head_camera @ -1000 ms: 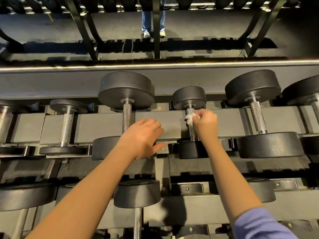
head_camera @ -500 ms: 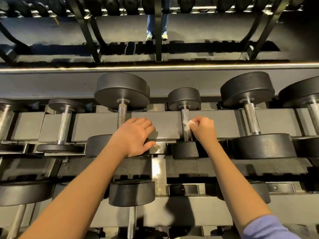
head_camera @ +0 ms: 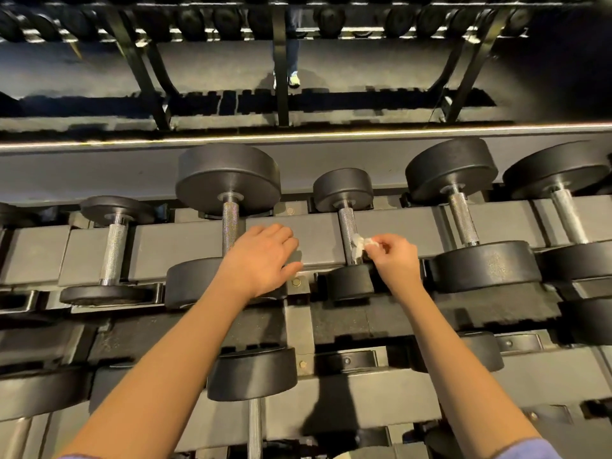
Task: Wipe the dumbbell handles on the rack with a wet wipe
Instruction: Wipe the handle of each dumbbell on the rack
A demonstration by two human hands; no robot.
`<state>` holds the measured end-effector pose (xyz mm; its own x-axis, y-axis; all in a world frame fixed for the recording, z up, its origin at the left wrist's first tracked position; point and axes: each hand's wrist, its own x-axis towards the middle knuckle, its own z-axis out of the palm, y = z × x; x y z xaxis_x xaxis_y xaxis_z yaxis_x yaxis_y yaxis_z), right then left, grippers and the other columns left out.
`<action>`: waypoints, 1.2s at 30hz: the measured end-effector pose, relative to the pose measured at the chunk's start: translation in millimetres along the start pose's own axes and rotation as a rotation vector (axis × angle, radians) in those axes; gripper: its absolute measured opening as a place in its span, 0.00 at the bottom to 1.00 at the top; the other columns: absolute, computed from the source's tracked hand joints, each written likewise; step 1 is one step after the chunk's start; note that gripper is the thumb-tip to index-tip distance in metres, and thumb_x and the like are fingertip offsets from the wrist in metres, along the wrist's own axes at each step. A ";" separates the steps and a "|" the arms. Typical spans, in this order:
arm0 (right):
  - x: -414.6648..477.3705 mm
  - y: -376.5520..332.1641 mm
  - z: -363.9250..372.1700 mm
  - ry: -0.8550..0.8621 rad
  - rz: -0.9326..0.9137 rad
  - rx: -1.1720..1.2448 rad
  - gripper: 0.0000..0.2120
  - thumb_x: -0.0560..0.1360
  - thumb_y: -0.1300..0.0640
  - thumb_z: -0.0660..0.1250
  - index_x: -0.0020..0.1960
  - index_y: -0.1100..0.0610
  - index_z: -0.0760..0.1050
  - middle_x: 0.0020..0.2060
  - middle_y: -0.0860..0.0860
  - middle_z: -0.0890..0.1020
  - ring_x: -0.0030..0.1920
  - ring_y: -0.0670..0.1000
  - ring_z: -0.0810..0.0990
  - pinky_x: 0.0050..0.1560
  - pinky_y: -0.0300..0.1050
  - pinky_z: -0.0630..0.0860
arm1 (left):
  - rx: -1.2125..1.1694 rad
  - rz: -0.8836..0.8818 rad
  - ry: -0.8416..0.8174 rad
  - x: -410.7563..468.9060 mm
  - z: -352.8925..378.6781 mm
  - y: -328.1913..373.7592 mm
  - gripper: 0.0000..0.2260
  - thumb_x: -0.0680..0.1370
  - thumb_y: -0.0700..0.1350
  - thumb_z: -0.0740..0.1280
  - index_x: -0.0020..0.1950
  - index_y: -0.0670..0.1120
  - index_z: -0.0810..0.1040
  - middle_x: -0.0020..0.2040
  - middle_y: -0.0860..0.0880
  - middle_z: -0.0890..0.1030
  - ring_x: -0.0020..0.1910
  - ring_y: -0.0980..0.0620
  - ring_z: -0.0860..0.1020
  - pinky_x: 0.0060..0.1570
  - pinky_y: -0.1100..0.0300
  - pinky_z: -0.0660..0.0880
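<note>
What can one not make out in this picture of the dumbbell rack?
Head view:
Lower end of the large dumbbell handle: covered by the left hand.
Far side of the small dumbbell handle: turned away, partly behind the wet wipe pinched by the right hand.
Lower-tier handle: cut off by the bottom edge.

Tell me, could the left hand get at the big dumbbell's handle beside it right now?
Probably yes. The left hand lies open on the rack beam, holding nothing, right beside that handle, with nothing between them.
</note>
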<state>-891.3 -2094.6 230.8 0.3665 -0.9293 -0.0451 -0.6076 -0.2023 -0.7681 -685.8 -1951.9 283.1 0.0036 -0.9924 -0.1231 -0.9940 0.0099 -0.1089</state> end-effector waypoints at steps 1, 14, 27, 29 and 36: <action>-3.3 1.4 -3.4 0.048 0.006 0.037 0.09 0.76 0.57 0.67 0.49 0.62 0.80 0.39 0.55 0.81 0.38 0.50 0.78 0.35 0.39 0.71 | -0.041 -0.012 0.023 4.1 1.6 3.9 0.25 0.80 0.59 0.48 0.69 0.47 0.70 0.65 0.49 0.72 0.64 0.50 0.69 0.63 0.54 0.66; 34.2 52.6 -89.9 0.338 -0.068 -0.103 0.04 0.75 0.57 0.67 0.44 0.56 0.80 0.35 0.49 0.79 0.37 0.50 0.76 0.39 0.46 0.73 | -0.501 -0.036 0.109 120.1 19.7 143.6 0.19 0.82 0.53 0.56 0.70 0.46 0.68 0.66 0.49 0.72 0.66 0.49 0.68 0.65 0.55 0.63; 151.8 49.4 -116.4 0.225 0.039 -0.511 0.06 0.76 0.65 0.63 0.47 0.63 0.79 0.46 0.58 0.77 0.50 0.60 0.78 0.45 0.46 0.69 | -0.421 -0.112 0.096 127.5 29.7 143.6 0.23 0.82 0.58 0.52 0.73 0.49 0.65 0.70 0.53 0.69 0.69 0.54 0.63 0.67 0.59 0.62; 143.8 49.6 -121.5 0.162 0.066 -0.505 0.06 0.76 0.64 0.63 0.43 0.63 0.78 0.38 0.57 0.76 0.48 0.60 0.78 0.42 0.45 0.67 | -0.400 -0.114 0.102 127.7 31.6 144.5 0.23 0.82 0.58 0.51 0.73 0.49 0.66 0.68 0.53 0.70 0.68 0.54 0.64 0.66 0.59 0.64; 119.5 73.7 -136.8 0.105 0.110 -0.498 0.07 0.73 0.65 0.63 0.38 0.61 0.75 0.38 0.59 0.77 0.41 0.59 0.76 0.39 0.45 0.67 | -0.466 -0.106 0.095 126.2 27.6 144.2 0.23 0.82 0.58 0.53 0.73 0.49 0.66 0.69 0.53 0.69 0.69 0.55 0.64 0.65 0.59 0.66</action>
<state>-988.6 -2262.8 256.1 0.2246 -0.9741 -0.0250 -0.9096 -0.2004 -0.3639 -825.6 -2072.3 224.7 0.1192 -0.9920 -0.0426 -0.9319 -0.1265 0.3399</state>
